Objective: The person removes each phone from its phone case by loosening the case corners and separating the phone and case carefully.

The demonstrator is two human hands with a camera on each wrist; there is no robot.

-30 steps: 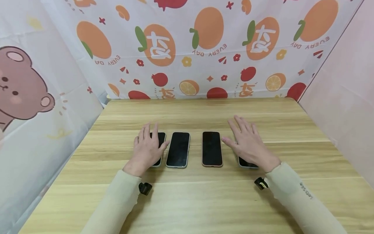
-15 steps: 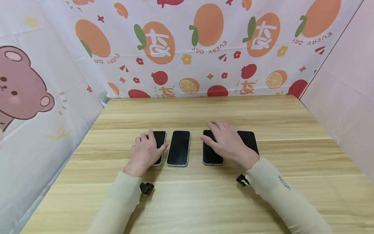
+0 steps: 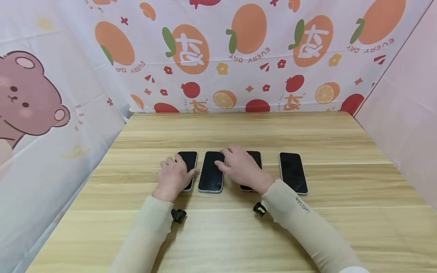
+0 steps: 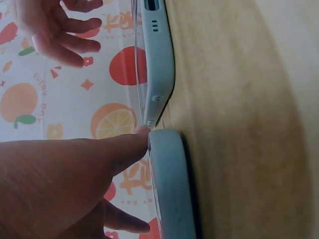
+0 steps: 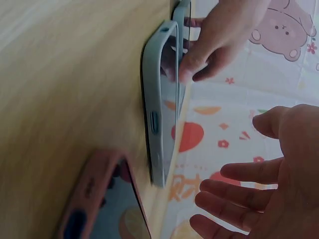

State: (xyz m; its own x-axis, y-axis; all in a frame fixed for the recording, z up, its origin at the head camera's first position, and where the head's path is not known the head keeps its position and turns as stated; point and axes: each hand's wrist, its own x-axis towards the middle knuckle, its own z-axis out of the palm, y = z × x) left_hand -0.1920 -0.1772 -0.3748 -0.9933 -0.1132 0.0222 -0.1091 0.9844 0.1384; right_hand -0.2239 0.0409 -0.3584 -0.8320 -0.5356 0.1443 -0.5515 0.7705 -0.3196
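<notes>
My left hand [image 3: 173,176] rests over the leftmost phone [image 3: 192,162], fingers bent across its screen. In the left wrist view, the thumb [image 4: 127,149] touches that phone's pale blue edge [image 4: 172,189]. A second pale blue-cased phone [image 3: 209,174] lies just right of it. My right hand [image 3: 240,167] hovers with loosely spread fingers, its fingertips over the second phone's upper right edge. Partly covered by this hand is the pink-cased phone [image 5: 92,194]. At the right end lies a pale-cased phone [image 3: 293,173]. All screens are dark and face up.
Underneath is a wood-grain table [image 3: 218,235]. A fruit-print cloth [image 3: 218,76] hangs behind its far edge, and a bear-print cloth [image 3: 78,91] hangs at the left. Black wrist cameras sit by both sleeves.
The right hand has moved left, from over the rightmost phone, across the pink-cased one, to the second phone. The left hand's fingers have bent slightly. The phones have stayed in place.
</notes>
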